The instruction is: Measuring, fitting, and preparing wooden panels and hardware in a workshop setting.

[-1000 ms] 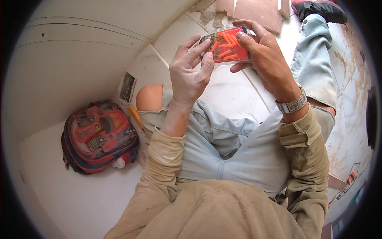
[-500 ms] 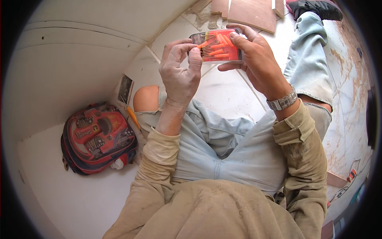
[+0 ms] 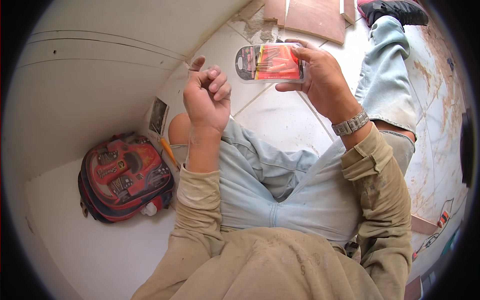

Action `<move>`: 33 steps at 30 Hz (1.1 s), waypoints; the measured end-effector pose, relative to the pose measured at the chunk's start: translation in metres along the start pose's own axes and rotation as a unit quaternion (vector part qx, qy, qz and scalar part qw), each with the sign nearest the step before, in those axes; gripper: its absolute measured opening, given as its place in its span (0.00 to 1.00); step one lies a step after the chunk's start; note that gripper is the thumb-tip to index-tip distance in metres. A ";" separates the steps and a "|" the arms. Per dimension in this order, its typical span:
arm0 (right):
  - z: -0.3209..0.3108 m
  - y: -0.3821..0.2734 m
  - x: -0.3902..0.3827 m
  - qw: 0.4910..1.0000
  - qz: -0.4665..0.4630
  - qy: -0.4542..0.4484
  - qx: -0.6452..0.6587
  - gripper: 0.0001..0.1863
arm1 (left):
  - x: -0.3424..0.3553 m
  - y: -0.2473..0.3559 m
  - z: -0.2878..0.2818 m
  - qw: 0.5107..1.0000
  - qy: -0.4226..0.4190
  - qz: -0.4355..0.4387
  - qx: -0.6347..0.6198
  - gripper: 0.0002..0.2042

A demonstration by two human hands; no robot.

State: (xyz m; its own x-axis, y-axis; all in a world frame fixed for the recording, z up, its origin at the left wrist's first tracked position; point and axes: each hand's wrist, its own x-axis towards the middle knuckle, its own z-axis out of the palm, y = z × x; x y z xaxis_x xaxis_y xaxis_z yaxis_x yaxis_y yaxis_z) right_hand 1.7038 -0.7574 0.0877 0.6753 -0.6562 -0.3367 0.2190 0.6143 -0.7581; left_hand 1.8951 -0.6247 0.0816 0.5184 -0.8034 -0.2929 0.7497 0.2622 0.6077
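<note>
My right hand [image 3: 322, 75] grips the right end of a clear blister pack [image 3: 272, 62], thumb in front and fingers behind. Inside the pack, in front of a red and dark card, lie orange wall plugs and metal screws, partly washed out by glare. A hang hole is at its left end. Apart from the pack, to its left, my left hand [image 3: 207, 97] is turned palm up. One finger sticks out and the others curl inward; whether anything is inside them is hidden.
A red and dark blue backpack [image 3: 127, 175] stands on the left beside the white wall [image 3: 100, 90]. A trowel with an orange handle [image 3: 168, 150] leans next to my knee. Reddish-brown boards [image 3: 315, 22] lie at the far side on dusty tiles [image 3: 272, 117]. Cord and tools [image 3: 435, 232] are at right.
My left hand has left the blister pack, moved left and down, and turned palm up with curled fingers. The pack has tilted in my right hand, showing its left end.
</note>
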 end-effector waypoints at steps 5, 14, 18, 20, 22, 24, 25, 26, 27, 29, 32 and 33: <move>0.005 0.001 0.002 0.999 -0.017 0.010 -0.031 0.19 | -0.017 -0.027 0.018 0.764 -0.101 0.282 0.572 0.09; 0.005 0.003 0.001 0.994 -0.060 -0.016 -0.086 0.23 | -0.001 -0.044 0.015 0.798 -0.022 0.260 0.543 0.05; 0.009 0.002 -0.004 0.994 -0.058 -0.007 -0.089 0.23 | -0.006 -0.042 0.015 0.723 -0.021 0.314 0.615 0.05; 0.010 0.000 -0.006 0.994 -0.057 0.003 -0.095 0.23 | -0.011 -0.044 0.014 0.724 -0.025 0.275 0.632 0.05; 0.008 -0.005 -0.009 0.993 -0.058 -0.005 -0.102 0.23 | -0.012 -0.043 0.012 0.725 -0.029 0.236 0.647 0.06; 0.009 -0.006 -0.009 0.992 -0.058 -0.011 -0.109 0.23 | -0.013 -0.041 0.008 0.723 -0.042 0.218 0.654 0.10; 0.007 -0.005 -0.007 0.992 -0.056 -0.011 -0.113 0.23 | -0.013 -0.040 0.007 0.724 -0.042 0.218 0.653 0.10; 0.005 -0.004 -0.007 0.992 -0.053 -0.010 -0.116 0.23 | -0.013 -0.039 0.006 0.736 -0.043 0.203 0.644 0.12; 0.004 -0.004 -0.007 0.992 -0.053 -0.009 -0.117 0.23 | -0.013 -0.039 0.005 0.748 -0.043 0.187 0.635 0.13; 0.005 -0.003 -0.006 0.994 -0.056 -0.036 -0.091 0.23 | -0.013 -0.037 0.005 0.746 -0.039 0.193 0.636 0.13; 0.002 -0.002 -0.004 0.992 -0.055 -0.035 -0.106 0.23 | -0.014 -0.036 0.008 0.732 -0.035 0.198 0.651 0.13; 0.004 -0.001 -0.006 0.992 -0.054 -0.035 -0.106 0.23 | -0.014 -0.035 0.009 0.720 -0.038 0.198 0.664 0.13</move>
State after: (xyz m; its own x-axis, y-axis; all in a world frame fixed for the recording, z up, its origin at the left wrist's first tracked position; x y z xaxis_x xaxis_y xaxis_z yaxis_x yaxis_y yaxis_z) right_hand 1.7025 -0.7528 0.0926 0.7053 -0.6762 -0.2129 0.1442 0.4309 -0.8908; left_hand 1.8576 -0.6275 0.0715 0.5223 -0.8460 0.1073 -0.5308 -0.2239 0.8174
